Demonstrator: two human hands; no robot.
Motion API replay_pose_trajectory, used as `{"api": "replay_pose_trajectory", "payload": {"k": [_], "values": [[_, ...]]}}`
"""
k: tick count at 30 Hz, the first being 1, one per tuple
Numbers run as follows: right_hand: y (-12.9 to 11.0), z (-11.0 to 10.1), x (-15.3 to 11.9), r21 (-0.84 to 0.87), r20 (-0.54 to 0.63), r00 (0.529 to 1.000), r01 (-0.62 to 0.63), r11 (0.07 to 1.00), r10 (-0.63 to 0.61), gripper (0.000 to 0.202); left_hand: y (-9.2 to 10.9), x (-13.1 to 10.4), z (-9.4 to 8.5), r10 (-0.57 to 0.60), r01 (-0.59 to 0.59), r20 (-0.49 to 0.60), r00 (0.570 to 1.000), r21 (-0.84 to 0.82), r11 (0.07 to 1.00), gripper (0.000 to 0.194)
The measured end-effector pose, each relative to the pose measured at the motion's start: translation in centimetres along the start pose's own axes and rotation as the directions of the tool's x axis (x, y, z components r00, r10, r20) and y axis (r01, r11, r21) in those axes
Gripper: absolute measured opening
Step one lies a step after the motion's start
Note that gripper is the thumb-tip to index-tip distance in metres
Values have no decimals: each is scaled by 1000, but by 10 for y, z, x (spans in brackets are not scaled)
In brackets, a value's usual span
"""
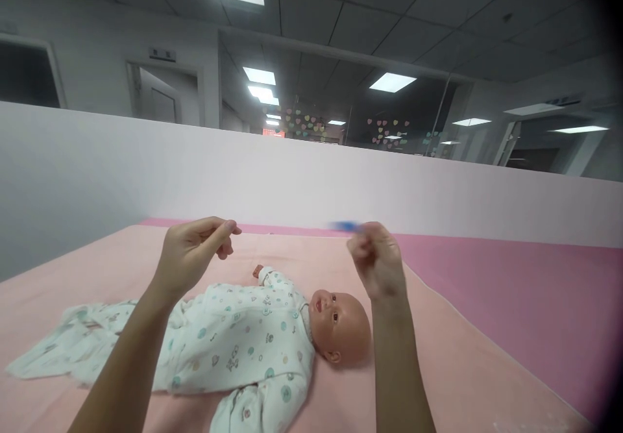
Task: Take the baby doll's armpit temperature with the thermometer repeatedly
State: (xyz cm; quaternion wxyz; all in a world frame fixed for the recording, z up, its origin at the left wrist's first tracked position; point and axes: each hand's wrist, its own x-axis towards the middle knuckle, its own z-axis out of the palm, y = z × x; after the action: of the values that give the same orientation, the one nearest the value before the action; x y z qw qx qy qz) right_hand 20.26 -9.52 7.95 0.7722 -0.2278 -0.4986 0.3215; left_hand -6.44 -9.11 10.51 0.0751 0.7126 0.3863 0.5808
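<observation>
Pinching a slim blue object [345,226]

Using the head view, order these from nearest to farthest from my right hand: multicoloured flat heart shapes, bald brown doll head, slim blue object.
1. Slim blue object: held in your right hand, blurred.
2. Bald brown doll head: below that hand, slightly left.
3. Multicoloured flat heart shapes: farthest, beyond the long white wall.

so it's one cam, worn on the head, looking from the near side of the peach-pink sheet [452,361] toward its far edge, aimed pretty level, baby doll [238,342] close below, white partition [311,180] farther off, ceiling [311,11] up top
</observation>
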Motion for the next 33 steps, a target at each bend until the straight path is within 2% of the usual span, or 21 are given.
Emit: {"api": "replay_pose_trajectory", "payload": {"k": [3, 7, 11, 14, 16, 19, 22, 24, 27, 28, 30, 33], "values": [[9, 8, 0, -127, 4, 997, -70, 989, 71, 22, -1, 1, 1, -2, 2, 7, 1000, 6, 1000, 24], [17, 10, 3, 25, 49, 988, -147, 989, 145, 27, 1, 1, 1, -8, 7, 26, 1000, 43, 999, 27], [25, 2, 7, -119, 2, 983, -184, 976, 185, 25, 2, 0, 0, -2, 1, 11, 1000, 56, 998, 27], [29, -2, 9, -43, 34, 965, -259, 965, 261, 27, 1, 0, 0, -7, 5, 24, 1000, 62, 998, 26], [28, -4, 10, -13, 70, 963, -260, 965, 261, 28, 0, 0, 1, -7, 5, 38, 999, 61, 998, 25], [24, -7, 9, -181, 13, 976, -211, 961, 216, 27, 1, -1, 2, -6, 2, 53, 999, 58, 998, 25], [20, -14, 9, -269, 21, 980, -186, 945, 199, 28, 2, -1, 4, -2, -2, 60, 998, 77, 997, 25], [19, -23, 11, -395, -27, 991, -129, 910, 129, 29, 3, -1, 4, 3, -10, 67, 998, 95, 995, 26], [25, -47, 16, -652, -189, 982, -110, 750, -20, 26, 4, -1, 5, 16, -26, 84, 996, 114, 993, 27], [30, -58, 18, -684, -223, 975, -142, 715, -19, 25, 4, -1, 5, 20, -32, 92, 996, 120, 992, 27], [42, -84, 21, -674, -256, 965, -220, 705, 57, 25, 4, -1, 5, 29, -44, 109, 994, 138, 989, 27], [63, -122, 19, -649, -350, 926, -350, 675, 143, 26, 3, -1, 6, 38, -59, 128, 991, 170, 984, 26]]}}
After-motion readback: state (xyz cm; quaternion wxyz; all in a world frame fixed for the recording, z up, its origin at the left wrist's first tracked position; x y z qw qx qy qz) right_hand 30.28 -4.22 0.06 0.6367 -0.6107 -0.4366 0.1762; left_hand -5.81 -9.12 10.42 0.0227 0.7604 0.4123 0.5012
